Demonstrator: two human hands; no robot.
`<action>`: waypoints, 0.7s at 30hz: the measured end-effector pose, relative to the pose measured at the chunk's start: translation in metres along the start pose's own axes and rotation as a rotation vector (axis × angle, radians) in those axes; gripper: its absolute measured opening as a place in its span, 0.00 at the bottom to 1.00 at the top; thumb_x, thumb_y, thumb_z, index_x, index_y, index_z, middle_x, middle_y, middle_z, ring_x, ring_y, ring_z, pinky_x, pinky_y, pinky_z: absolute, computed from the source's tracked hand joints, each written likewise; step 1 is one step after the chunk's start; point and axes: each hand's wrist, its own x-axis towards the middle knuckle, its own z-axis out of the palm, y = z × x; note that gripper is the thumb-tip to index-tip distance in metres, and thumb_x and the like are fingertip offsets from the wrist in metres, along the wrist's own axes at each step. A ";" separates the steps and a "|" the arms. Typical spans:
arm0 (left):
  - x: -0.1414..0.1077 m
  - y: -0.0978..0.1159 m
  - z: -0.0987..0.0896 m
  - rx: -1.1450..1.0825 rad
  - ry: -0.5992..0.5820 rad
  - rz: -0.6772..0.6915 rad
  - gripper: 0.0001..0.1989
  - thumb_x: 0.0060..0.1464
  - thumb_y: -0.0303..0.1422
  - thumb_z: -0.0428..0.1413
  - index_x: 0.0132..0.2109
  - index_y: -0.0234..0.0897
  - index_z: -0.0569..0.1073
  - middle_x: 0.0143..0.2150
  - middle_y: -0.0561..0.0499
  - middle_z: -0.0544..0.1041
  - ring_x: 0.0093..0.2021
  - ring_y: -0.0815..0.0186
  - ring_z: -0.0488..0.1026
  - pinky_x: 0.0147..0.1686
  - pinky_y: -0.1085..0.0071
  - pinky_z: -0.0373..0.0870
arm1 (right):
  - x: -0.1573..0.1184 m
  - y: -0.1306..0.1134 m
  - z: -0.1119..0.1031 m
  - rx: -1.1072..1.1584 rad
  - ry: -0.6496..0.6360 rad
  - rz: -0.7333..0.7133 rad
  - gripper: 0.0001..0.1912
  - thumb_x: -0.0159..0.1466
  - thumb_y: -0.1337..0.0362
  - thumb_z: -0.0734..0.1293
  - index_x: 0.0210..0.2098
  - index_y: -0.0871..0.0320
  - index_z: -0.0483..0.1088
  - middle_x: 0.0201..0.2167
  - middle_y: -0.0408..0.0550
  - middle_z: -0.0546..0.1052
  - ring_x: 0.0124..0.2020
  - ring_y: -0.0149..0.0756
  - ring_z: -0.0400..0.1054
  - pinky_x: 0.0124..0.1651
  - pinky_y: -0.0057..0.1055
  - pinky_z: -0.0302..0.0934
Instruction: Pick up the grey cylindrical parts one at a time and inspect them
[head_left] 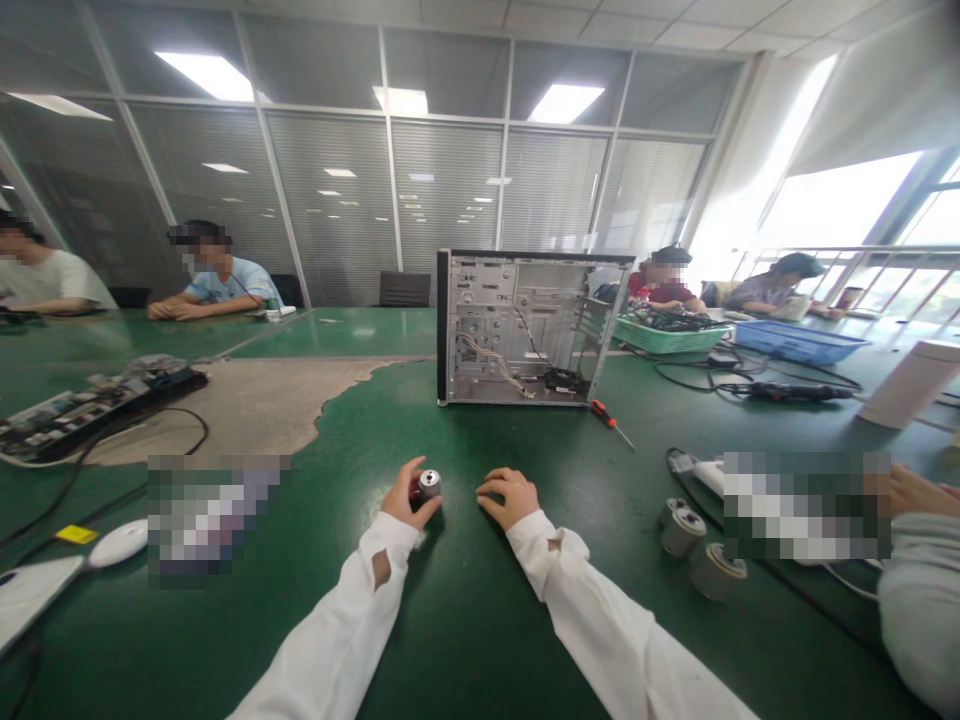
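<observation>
My left hand [409,497] is closed around a small silver metal cylinder [430,486] that looks like a small electric motor, its end with a dark centre facing up. Thumb and fingers grip it from the sides, low over the green table. To its right, my right hand [510,497] is empty, its fingers loosely curved and the thumb apart from them. More cylinders of a similar look stand farther right: one silver cylinder [684,530] and another [718,573] nearer me.
An open computer case [517,330] stands ahead, an orange-handled screwdriver [602,412] by its corner. Right are a green basket [671,338], a blue basket [799,340], cables and a co-worker's sleeve [919,590]. Left lie circuit parts [97,400] and a white mouse [120,543]. Several people sit around.
</observation>
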 end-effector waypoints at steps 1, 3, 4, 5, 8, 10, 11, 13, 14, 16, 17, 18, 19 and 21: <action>0.000 0.000 0.001 -0.009 -0.003 -0.009 0.31 0.36 0.32 0.56 0.50 0.39 0.56 0.39 0.48 0.69 0.38 0.64 0.70 0.39 0.64 0.66 | 0.000 0.001 0.000 0.017 0.006 0.010 0.04 0.47 0.63 0.66 0.25 0.50 0.72 0.34 0.46 0.71 0.39 0.41 0.60 0.40 0.40 0.51; -0.001 0.000 0.001 -0.037 -0.014 -0.017 0.33 0.35 0.33 0.57 0.51 0.38 0.55 0.39 0.47 0.69 0.39 0.63 0.69 0.40 0.63 0.65 | 0.002 0.002 -0.002 0.127 0.065 0.027 0.06 0.47 0.62 0.65 0.26 0.51 0.72 0.33 0.46 0.71 0.38 0.41 0.61 0.41 0.39 0.52; -0.001 -0.001 0.002 -0.063 -0.019 -0.017 0.33 0.35 0.32 0.56 0.51 0.38 0.54 0.40 0.47 0.68 0.39 0.63 0.69 0.40 0.63 0.65 | 0.003 0.004 -0.003 0.213 0.109 0.047 0.07 0.48 0.62 0.65 0.27 0.51 0.72 0.33 0.46 0.72 0.37 0.39 0.62 0.40 0.38 0.53; 0.000 -0.001 0.001 -0.099 -0.024 -0.017 0.32 0.36 0.32 0.56 0.51 0.38 0.54 0.40 0.47 0.68 0.39 0.63 0.69 0.40 0.64 0.65 | 0.005 0.005 -0.005 0.309 0.153 0.078 0.08 0.49 0.61 0.64 0.29 0.52 0.71 0.32 0.46 0.72 0.35 0.38 0.63 0.39 0.36 0.55; 0.002 -0.004 0.001 -0.234 -0.026 -0.040 0.29 0.37 0.29 0.52 0.50 0.37 0.54 0.41 0.46 0.68 0.38 0.65 0.69 0.38 0.66 0.65 | 0.009 0.012 -0.012 0.531 0.240 0.198 0.10 0.50 0.60 0.62 0.32 0.55 0.70 0.31 0.46 0.72 0.32 0.36 0.64 0.36 0.34 0.57; 0.004 -0.006 0.001 -0.305 -0.011 -0.070 0.28 0.37 0.28 0.50 0.50 0.36 0.55 0.40 0.46 0.69 0.38 0.65 0.69 0.39 0.66 0.64 | 0.011 0.016 -0.015 0.582 0.265 0.246 0.11 0.50 0.60 0.62 0.32 0.56 0.70 0.31 0.46 0.72 0.33 0.36 0.64 0.38 0.34 0.57; 0.005 -0.007 0.001 -0.331 0.001 -0.085 0.28 0.36 0.28 0.50 0.49 0.36 0.56 0.40 0.47 0.69 0.38 0.65 0.69 0.40 0.66 0.64 | 0.011 0.018 -0.016 0.589 0.270 0.257 0.11 0.50 0.60 0.62 0.32 0.56 0.70 0.31 0.46 0.72 0.33 0.36 0.65 0.39 0.34 0.57; 0.008 -0.010 0.002 -0.379 0.024 -0.102 0.27 0.35 0.27 0.49 0.48 0.35 0.57 0.38 0.48 0.70 0.38 0.66 0.69 0.41 0.66 0.63 | 0.011 0.019 -0.016 0.592 0.258 0.265 0.11 0.49 0.60 0.63 0.31 0.57 0.70 0.32 0.46 0.73 0.33 0.36 0.65 0.39 0.35 0.57; 0.009 -0.011 0.002 -0.402 0.033 -0.107 0.27 0.34 0.27 0.48 0.47 0.34 0.57 0.37 0.48 0.71 0.37 0.66 0.69 0.41 0.66 0.62 | 0.011 0.019 -0.016 0.589 0.244 0.263 0.11 0.49 0.60 0.63 0.31 0.57 0.70 0.31 0.46 0.73 0.33 0.36 0.65 0.39 0.35 0.57; 0.010 -0.013 0.002 -0.430 0.050 -0.121 0.26 0.33 0.27 0.47 0.46 0.34 0.58 0.36 0.48 0.72 0.37 0.66 0.70 0.42 0.66 0.62 | 0.011 0.018 -0.014 0.577 0.218 0.256 0.11 0.49 0.61 0.63 0.31 0.57 0.70 0.31 0.46 0.73 0.33 0.36 0.65 0.39 0.35 0.57; 0.010 -0.014 0.002 -0.428 0.059 -0.136 0.26 0.33 0.27 0.47 0.46 0.34 0.59 0.36 0.48 0.72 0.37 0.65 0.70 0.42 0.66 0.62 | 0.011 0.017 -0.014 0.567 0.209 0.250 0.11 0.49 0.61 0.63 0.31 0.57 0.69 0.31 0.46 0.72 0.33 0.36 0.65 0.40 0.35 0.57; 0.011 -0.016 0.001 -0.419 0.068 -0.156 0.25 0.33 0.27 0.47 0.45 0.34 0.59 0.36 0.48 0.72 0.37 0.65 0.69 0.42 0.65 0.62 | 0.010 0.015 -0.014 0.558 0.206 0.245 0.10 0.49 0.61 0.63 0.31 0.57 0.69 0.31 0.46 0.72 0.34 0.36 0.65 0.40 0.35 0.57; 0.011 -0.016 0.001 -0.406 0.077 -0.179 0.25 0.33 0.27 0.46 0.45 0.34 0.60 0.36 0.48 0.72 0.38 0.64 0.69 0.41 0.65 0.62 | 0.010 0.014 -0.014 0.552 0.205 0.239 0.10 0.49 0.62 0.62 0.31 0.57 0.69 0.32 0.47 0.72 0.34 0.36 0.65 0.40 0.35 0.58; 0.011 -0.018 0.000 -0.386 0.093 -0.221 0.25 0.33 0.27 0.46 0.45 0.35 0.60 0.36 0.48 0.72 0.38 0.63 0.69 0.39 0.65 0.63 | 0.009 0.012 -0.014 0.546 0.211 0.231 0.10 0.50 0.62 0.62 0.31 0.58 0.69 0.32 0.47 0.72 0.34 0.36 0.65 0.39 0.34 0.58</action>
